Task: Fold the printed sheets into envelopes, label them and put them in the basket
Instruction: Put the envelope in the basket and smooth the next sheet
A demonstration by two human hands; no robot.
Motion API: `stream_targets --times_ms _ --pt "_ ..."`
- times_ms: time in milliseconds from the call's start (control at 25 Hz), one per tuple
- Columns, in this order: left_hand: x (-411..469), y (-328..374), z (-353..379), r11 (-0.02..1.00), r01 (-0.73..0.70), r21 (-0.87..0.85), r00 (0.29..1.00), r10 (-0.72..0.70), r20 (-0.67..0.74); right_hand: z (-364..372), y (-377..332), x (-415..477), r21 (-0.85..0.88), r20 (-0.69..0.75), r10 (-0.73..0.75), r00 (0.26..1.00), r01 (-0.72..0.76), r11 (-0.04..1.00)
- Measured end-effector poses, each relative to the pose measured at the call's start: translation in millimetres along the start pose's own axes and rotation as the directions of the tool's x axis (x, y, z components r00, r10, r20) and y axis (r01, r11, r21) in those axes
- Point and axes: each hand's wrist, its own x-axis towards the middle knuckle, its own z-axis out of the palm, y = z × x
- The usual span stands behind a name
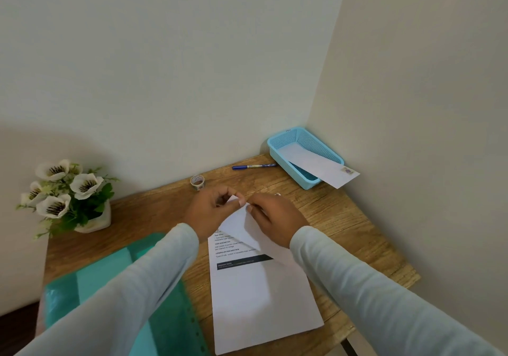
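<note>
Both hands folded a top corner of the printed sheet (261, 300) on the desk (346, 218).

The sheet lay lengthwise before the person, text side up, its upper right corner turned over into a white triangle. The left hand (210, 211) pinched the tip of that flap between thumb and curled fingers (228, 192), and the right hand (276, 225) gripped the folded edge just beside it, fingers bent onto the paper. At the far right corner stood the blue basket (284, 135), a finished envelope (321, 167) lying in it and sticking out over the rim. A blue pen (254, 166) and a roll of tape (197, 183) lay behind the hands. A green folder (110, 287) and a pot of flowers (64, 193) sat to the left.
</note>
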Motion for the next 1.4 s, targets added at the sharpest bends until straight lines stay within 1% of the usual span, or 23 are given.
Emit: stream_targets --times_ms 80,240,400,480,560,640,680,720,760,800,840,880,920,1000,1040,1080,1120,1160,1200,1240,1280,1320,1400 --pt "0.0 12.0 -2.7 0.998 -0.020 -0.067 1.000 0.018 -0.021 -6.3 -7.6 3.7 0.076 -0.063 -0.019 0.998 0.024 0.997" --pt "3.5 26.8 -11.5 0.989 -0.027 -0.142 0.994 0.011 -0.112 -13.0 -4.6 4.8 0.121 -0.120 -0.009 0.993 0.023 0.992" --pt "6.3 24.0 -35.1 0.988 -0.034 -0.154 0.981 0.003 -0.194 -17.3 23.9 -7.1 0.077 -0.048 0.077 0.996 -0.073 0.994" --pt "5.3 14.2 -43.9 0.988 -0.015 -0.153 0.970 -0.023 -0.242 -21.0 35.9 -14.2 0.107 -0.032 0.148 0.988 -0.144 0.984" --pt "3.0 2.6 -47.6 0.989 0.008 -0.144 0.966 -0.045 -0.256 -28.1 41.9 -16.1 0.181 -0.076 0.199 0.977 -0.182 0.966" --pt "0.5 -8.8 -50.5 0.990 0.050 -0.135 0.961 -0.085 -0.263 -38.1 42.7 -13.2 0.262 -0.138 0.229 0.964 -0.188 0.947" --pt "-0.4 -14.0 -51.7 0.992 0.092 -0.083 0.958 -0.111 -0.265 -44.1 41.8 -11.5 0.293 -0.173 0.240 0.955 -0.183 0.938" --pt "-0.8 -19.1 -52.8 0.987 0.155 0.036 0.956 -0.141 -0.258 -49.9 39.5 -9.3 0.313 -0.209 0.248 0.946 -0.175 0.933" --pt "-0.8 -22.7 -52.9 0.951 0.222 0.218 0.957 -0.169 -0.236 -55.5 36.0 -7.0 0.318 -0.238 0.253 0.938 -0.171 0.933" --pt "-0.8 -23.2 -50.0 0.871 0.261 0.416 0.959 -0.185 -0.215 -60.0 31.0 -4.7 0.311 -0.254 0.253 0.934 -0.169 0.935" --pt "-1.1 -19.4 -44.6 0.782 0.245 0.573 0.968 -0.164 -0.190 -63.3 25.3 -2.3 0.296 -0.258 0.237 0.937 -0.157 0.942" --pt "-0.4 -12.5 -38.2 0.737 0.176 0.653 0.984 -0.102 -0.149 -65.5 18.6 0.5 0.277 -0.253 0.199 0.947 -0.126 0.953" --pt "1.8 -3.4 -31.2 0.746 0.062 0.663 0.996 -0.005 -0.088 -66.6 11.1 3.6 0.259 -0.240 0.150 0.959 -0.086 0.962" --pt "6.2 19.1 -15.2 0.807 -0.185 0.560 0.977 0.211 0.019 -67.7 -3.7 8.7 0.240 -0.213 0.058 0.975 -0.005 0.971" --pt "8.1 28.4 -8.4 0.843 -0.249 0.477 0.962 0.273 0.021 -68.4 -10.1 10.8 0.253 -0.225 0.023 0.974 0.036 0.967" --pt "10.3 35.6 -2.8 0.877 -0.270 0.397 0.955 0.297 -0.007 -70.0 -15.3 12.3 0.292 -0.264 0.010 0.964 0.070 0.954" --pt "13.1 40.0 0.9 0.920 -0.252 0.300 0.958 0.282 -0.059 -72.4 -18.9 13.2 0.368 -0.323 0.032 0.946 0.094 0.925" --pt "14.7 43.3 2.7 0.965 -0.206 0.161 0.968 0.225 -0.113 -74.9 -19.9 13.7 0.476 -0.372 0.094 0.923 0.104 0.873" --pt "15.1 45.3 3.8 0.989 -0.146 -0.007 0.979 0.144 -0.142 -76.7 -18.5 13.9 0.585 -0.388 0.173 0.905 0.097 0.805" --pt "14.5 44.6 3.9 0.985 -0.098 -0.141 0.986 0.077 -0.146 -77.8 -16.3 13.4 0.664 -0.367 0.240 0.899 0.072 0.744" --pt "13.1 43.1 3.6 0.974 -0.066 -0.217 0.990 0.037 -0.137 -77.5 -14.0 12.4 0.696 -0.331 0.276 0.902 0.036 0.717" --pt "11.5 41.3 3.4 0.969 -0.051 -0.240 0.992 0.022 -0.123 -76.2 -11.1 10.9 0.690 -0.300 0.283 0.911 0.002 0.724" --pt "9.4 40.9 2.4 0.979 -0.065 -0.193 0.991 0.041 -0.125 -71.8 -8.2 7.9 0.628 -0.266 0.247 0.932 -0.027 0.778"
